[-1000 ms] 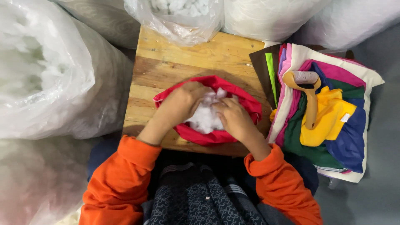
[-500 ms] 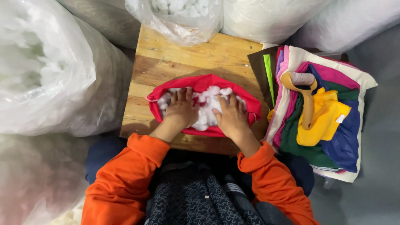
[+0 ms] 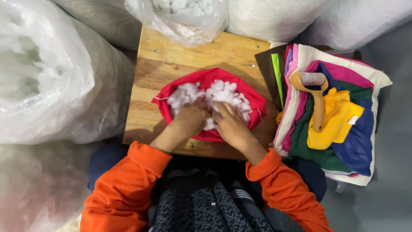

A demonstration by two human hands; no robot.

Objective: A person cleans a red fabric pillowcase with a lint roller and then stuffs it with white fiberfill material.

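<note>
Stuffing appears under way: at frame centre on the tabletop, the red fabric cover lies open, heaped with white fibrefill. Left hand and right hand, fingers loosely curled, press into it; tucking evenly seems needed

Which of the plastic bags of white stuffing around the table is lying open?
The small clear bag at the table's far edge: its mouth gapes, showing loose white clumps inside. The big bags to its left and right show no opening.

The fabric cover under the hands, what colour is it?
Red fabric cover, seen best in the head view.
</note>
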